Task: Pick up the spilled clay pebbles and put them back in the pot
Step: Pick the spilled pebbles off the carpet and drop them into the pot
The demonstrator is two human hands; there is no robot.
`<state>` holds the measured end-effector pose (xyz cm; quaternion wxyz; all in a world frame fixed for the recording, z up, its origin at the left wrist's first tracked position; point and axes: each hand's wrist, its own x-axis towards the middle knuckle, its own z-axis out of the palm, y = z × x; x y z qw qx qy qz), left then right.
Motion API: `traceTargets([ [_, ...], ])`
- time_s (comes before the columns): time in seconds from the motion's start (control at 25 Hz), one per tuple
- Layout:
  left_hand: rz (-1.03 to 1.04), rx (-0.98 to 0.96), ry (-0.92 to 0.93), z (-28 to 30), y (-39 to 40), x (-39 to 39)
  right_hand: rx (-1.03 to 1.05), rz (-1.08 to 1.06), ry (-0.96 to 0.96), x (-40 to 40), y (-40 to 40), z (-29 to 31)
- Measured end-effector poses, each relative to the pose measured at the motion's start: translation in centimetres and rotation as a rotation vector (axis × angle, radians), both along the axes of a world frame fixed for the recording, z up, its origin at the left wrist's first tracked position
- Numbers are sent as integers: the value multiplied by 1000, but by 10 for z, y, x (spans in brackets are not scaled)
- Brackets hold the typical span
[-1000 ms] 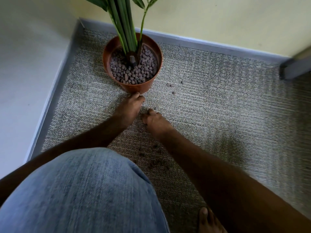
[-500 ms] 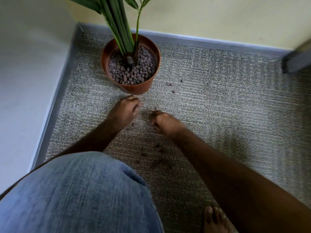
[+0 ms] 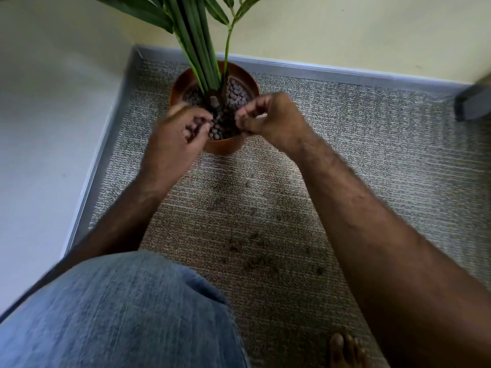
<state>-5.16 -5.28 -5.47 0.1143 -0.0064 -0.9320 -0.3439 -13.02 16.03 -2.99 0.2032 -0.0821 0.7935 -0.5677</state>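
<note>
A terracotta pot [image 3: 225, 147] with green stalks stands in the carpet's far corner, filled with brown clay pebbles [image 3: 239, 92]. My left hand [image 3: 175, 139] hovers over the pot's near-left rim, fingers curled around a few pebbles. My right hand [image 3: 271, 119] is over the near-right rim, fingers pinched together; what it holds is hidden. Several spilled pebbles [image 3: 252, 258] lie scattered on the carpet between my arms, one [image 3: 248, 184] closer to the pot.
Grey woven carpet [image 3: 385, 166] runs to a metal edge strip [image 3: 95, 168] on the left and a skirting [image 3: 345, 73] at the back wall. A dark furniture leg [image 3: 473, 104] stands far right. My knee in jeans [image 3: 111, 314] and a bare foot [image 3: 342, 351] are near.
Both hands have risen from the carpet in front of the pot and now sit over the pot's rim. The view has tilted, so the pot looks closer.
</note>
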Motion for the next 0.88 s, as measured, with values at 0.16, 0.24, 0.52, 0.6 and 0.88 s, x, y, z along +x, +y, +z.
traceTargets([
  [0.16, -50, -32, -51, 0, -1, -30, 193, 131, 204, -17, -34, 5],
  [0.24, -86, -99, -33, -8, 1, -29, 415, 318, 358, -13, -47, 0],
  [0.52, -166, -506, -35, -44, -14, -5, 791, 499, 587, -6, -34, -26],
  [0.6, -201, -462, -21, -44, -20, -4, 592, 440, 516, -8, -24, -25],
  [0.88, -87, -207, 59, -66, -9, 43, 447, -32, 280, 15, 49, -61],
])
